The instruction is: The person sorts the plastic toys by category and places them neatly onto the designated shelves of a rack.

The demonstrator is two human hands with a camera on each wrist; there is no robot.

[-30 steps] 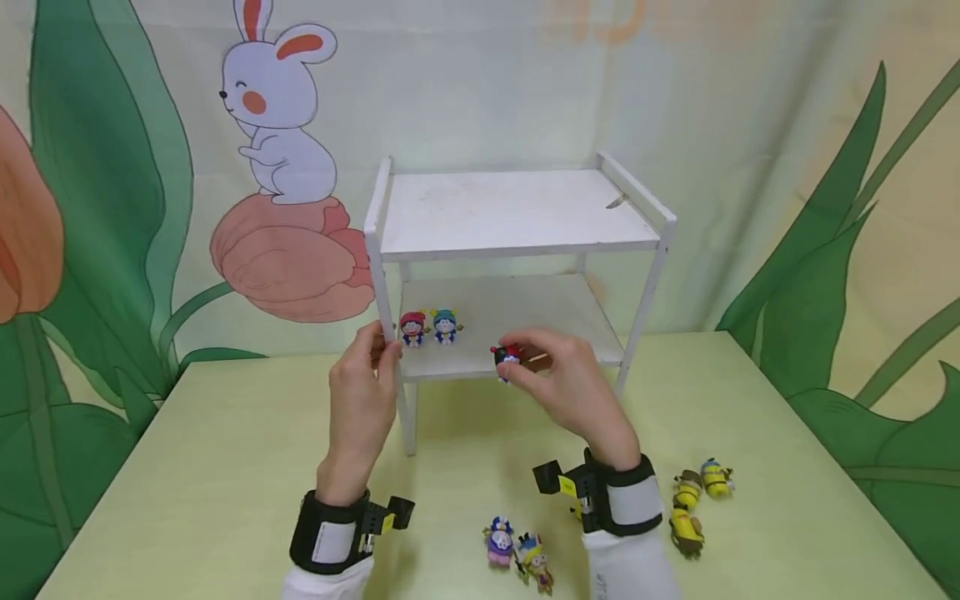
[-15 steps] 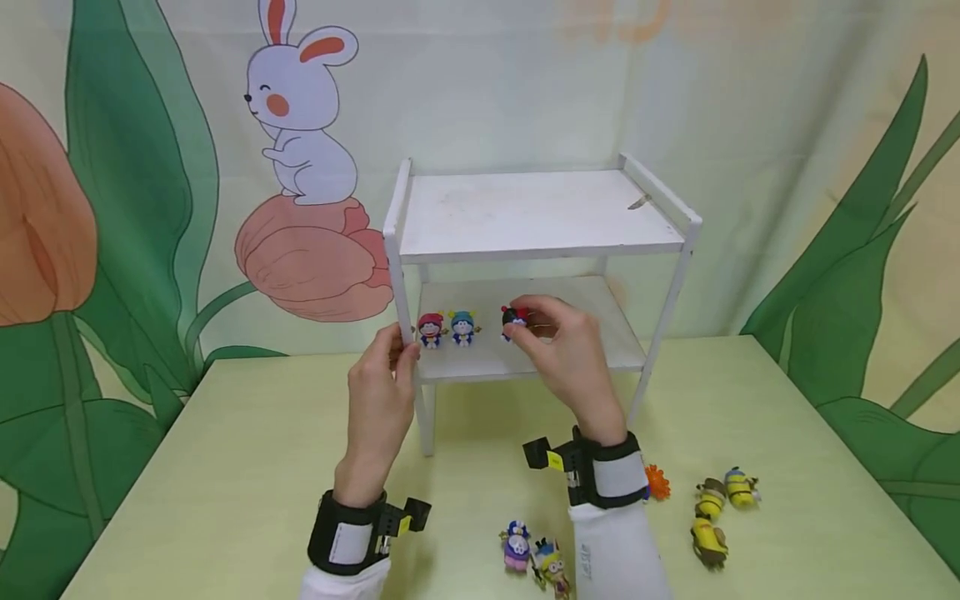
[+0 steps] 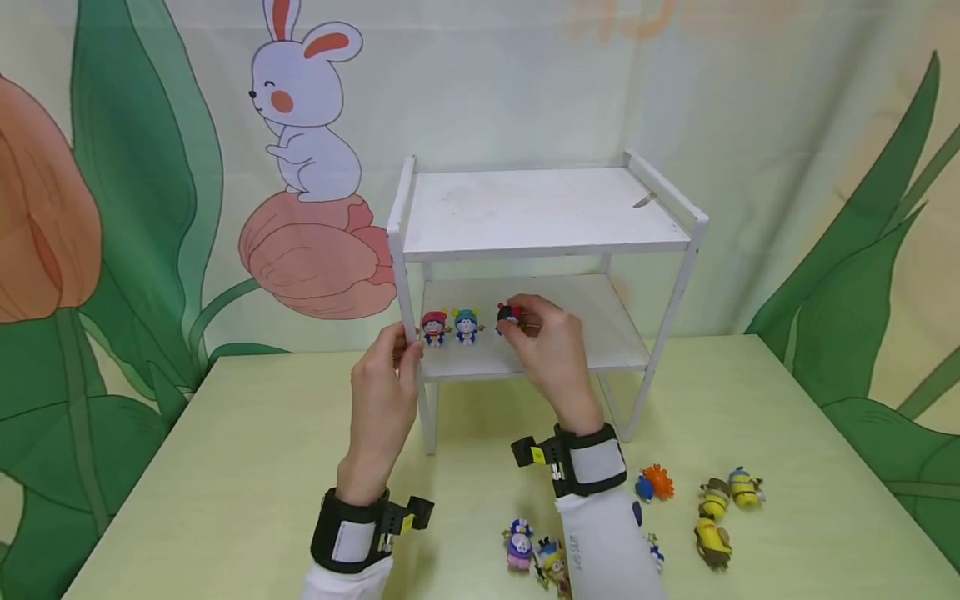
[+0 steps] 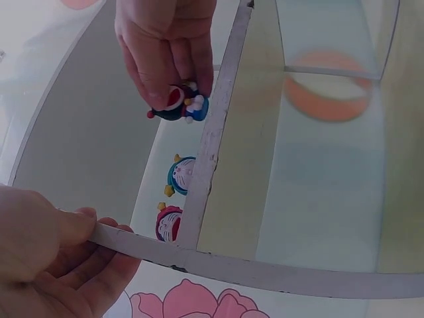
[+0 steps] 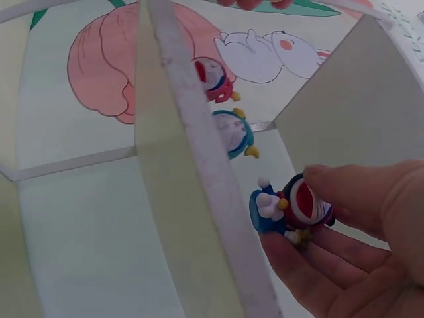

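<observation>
In the head view my right hand [image 3: 551, 350] pinches a small Doraemon-like figurine [image 5: 291, 205] with a black and red hat, thumb on its head and fingers behind. It is held at the lower shelf [image 3: 480, 364], right of two similar standing figurines: a red-hatted one [image 3: 434, 328] at the left end and a teal-hatted one [image 3: 466, 327] beside it. Whether its base touches the shelf I cannot tell. My left hand [image 3: 382, 400] grips the front left post [image 3: 403, 287] of the white two-tier rack, with thumb and fingers around it in the left wrist view.
On the table [image 3: 247, 467] lie a purple figurine [image 3: 519, 546] and a yellow one [image 3: 551, 560] near my right sleeve. Farther right are an orange and blue toy [image 3: 656, 482] and several yellow Minion figurines [image 3: 712, 542]. The rack's upper shelf [image 3: 525, 208] overhangs the lower one.
My right hand has carried the black-and-red-hatted figurine from the front edge inward over the lower shelf, then slightly left toward the teal-hatted one. The left hand keeps its grip; the head view has shifted.
</observation>
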